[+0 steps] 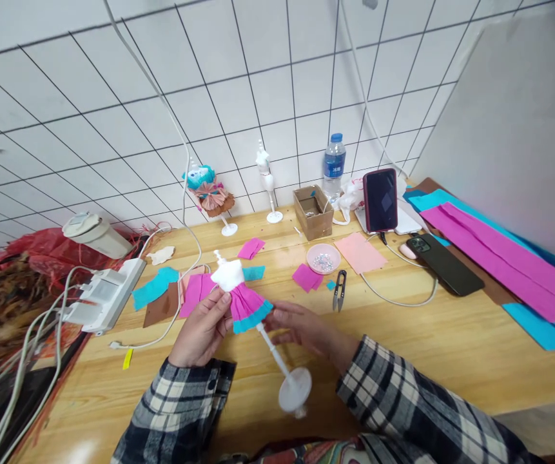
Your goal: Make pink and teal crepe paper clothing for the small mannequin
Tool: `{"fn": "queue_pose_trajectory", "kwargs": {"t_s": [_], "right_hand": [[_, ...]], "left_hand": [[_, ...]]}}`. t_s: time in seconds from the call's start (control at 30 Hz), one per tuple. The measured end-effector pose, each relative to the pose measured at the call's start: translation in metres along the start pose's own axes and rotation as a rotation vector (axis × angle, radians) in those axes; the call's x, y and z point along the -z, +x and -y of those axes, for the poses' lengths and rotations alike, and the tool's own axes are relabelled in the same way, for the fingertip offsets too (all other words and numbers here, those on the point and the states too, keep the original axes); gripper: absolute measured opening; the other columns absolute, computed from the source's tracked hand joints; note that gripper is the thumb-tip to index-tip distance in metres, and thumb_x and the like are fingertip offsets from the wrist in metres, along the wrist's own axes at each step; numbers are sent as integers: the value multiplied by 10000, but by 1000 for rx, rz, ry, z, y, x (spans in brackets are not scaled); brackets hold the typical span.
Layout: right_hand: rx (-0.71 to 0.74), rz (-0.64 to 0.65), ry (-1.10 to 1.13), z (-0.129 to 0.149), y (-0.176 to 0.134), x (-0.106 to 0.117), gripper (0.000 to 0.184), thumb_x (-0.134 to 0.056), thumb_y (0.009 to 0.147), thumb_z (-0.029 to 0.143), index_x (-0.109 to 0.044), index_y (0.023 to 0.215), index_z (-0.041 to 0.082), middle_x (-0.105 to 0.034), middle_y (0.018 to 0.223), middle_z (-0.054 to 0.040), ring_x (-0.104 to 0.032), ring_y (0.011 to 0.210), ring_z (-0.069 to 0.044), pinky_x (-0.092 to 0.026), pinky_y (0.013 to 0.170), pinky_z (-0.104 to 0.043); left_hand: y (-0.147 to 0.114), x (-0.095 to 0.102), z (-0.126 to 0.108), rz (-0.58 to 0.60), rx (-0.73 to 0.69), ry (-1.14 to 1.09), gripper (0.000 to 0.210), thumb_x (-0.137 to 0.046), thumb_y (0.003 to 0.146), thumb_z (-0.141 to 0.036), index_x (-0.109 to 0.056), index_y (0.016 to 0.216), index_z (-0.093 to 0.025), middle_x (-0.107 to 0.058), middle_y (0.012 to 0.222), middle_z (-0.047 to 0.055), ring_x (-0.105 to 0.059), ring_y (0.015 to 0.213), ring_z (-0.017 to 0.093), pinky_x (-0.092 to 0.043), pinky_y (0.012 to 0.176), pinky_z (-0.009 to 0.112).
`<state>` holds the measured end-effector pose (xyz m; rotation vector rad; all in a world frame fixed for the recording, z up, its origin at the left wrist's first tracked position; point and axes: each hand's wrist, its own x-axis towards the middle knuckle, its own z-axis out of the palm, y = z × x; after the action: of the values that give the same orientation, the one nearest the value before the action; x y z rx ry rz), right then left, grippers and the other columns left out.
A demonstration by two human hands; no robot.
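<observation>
Tilted over the table is a small white doll mannequin [229, 275], its round base [295, 390] toward me. It wears a pleated pink crepe-paper skirt [249, 303] with a blue hem. My left hand [202, 332] is closed around the mannequin's waist, thumb on the front of the skirt. At the skirt's right edge, my right hand [306, 327] pinches the blue hem; some of its fingertips are hidden behind the paper. Just beyond lie pink paper pieces [307, 278], a pink dish [323, 259] of small shiny bits and black thread snips [339, 290].
At the back stand a dressed mannequin [209, 191], a bare mannequin [268, 180], a cardboard box [313, 214] and a water bottle [334, 166]. Two phones, one a dark phone [445, 264], and long paper strips [504, 261] lie right. Cables and a power strip [113, 296] occupy the left.
</observation>
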<state>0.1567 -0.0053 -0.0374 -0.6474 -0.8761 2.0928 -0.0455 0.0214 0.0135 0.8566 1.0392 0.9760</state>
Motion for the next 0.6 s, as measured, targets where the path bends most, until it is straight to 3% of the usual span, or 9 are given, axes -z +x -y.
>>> {"fn": "queue_pose_trajectory", "kwargs": {"t_s": [0.07,0.13,0.23,0.33,0.4,0.5,0.6], "right_hand": [[-54,98,-147,-3,-2,0,461,-650,804,492,-629,1143,181,-692,1035,-92,-636,852,-160,-467,779,-322],[-12,108,-336,-5,-1,-1,402,-590,854,449,-633,1135,165,-707,910,-67,-616,734,-136,-467,724,-300],[165,-28,-681,-7,1,-2,297,-485,915,300,-640,1135,175,-700,809,-28,-577,669,-125,-450,668,-266],[345,-202,-961,-7,1,-1,289,-446,923,206,-648,1129,214,-714,893,-16,-615,790,-152,-435,751,-279],[407,-279,-1035,-9,0,1,280,-435,932,198,-653,1105,224,-715,931,-11,-624,842,-163,-427,781,-281],[443,-304,-1075,-12,-2,2,265,-424,941,197,-646,1085,217,-712,930,-12,-626,843,-167,-429,783,-278],[470,-301,-1134,-14,-3,4,249,-422,949,213,-647,1058,211,-711,931,-24,-627,862,-177,-426,799,-288]], "left_hand": [[2,2,-4,-42,-73,-26,272,-765,742,-320,-681,955,-172,-707,813,12,-642,643,87,-532,563,143],[2,3,-9,-33,-118,-53,233,-740,772,-312,-683,956,-181,-709,836,14,-650,677,93,-543,594,151],[-2,0,-16,30,-174,-107,276,-708,796,-364,-674,1024,-213,-705,976,35,-668,844,147,-569,737,238],[-7,-8,-20,66,-247,-77,449,-727,771,-394,-610,1178,-246,-616,1234,67,-589,1110,210,-522,905,316],[-10,-15,-21,39,-290,-19,589,-774,724,-378,-552,1258,-268,-550,1322,68,-512,1216,223,-471,976,332],[-12,-24,-23,-57,-321,39,668,-823,659,-368,-545,1258,-270,-580,1252,57,-512,1199,211,-441,983,316],[-11,-32,-26,-129,-320,79,582,-813,666,-348,-586,1191,-241,-632,1106,43,-578,1059,186,-464,901,290]]}}
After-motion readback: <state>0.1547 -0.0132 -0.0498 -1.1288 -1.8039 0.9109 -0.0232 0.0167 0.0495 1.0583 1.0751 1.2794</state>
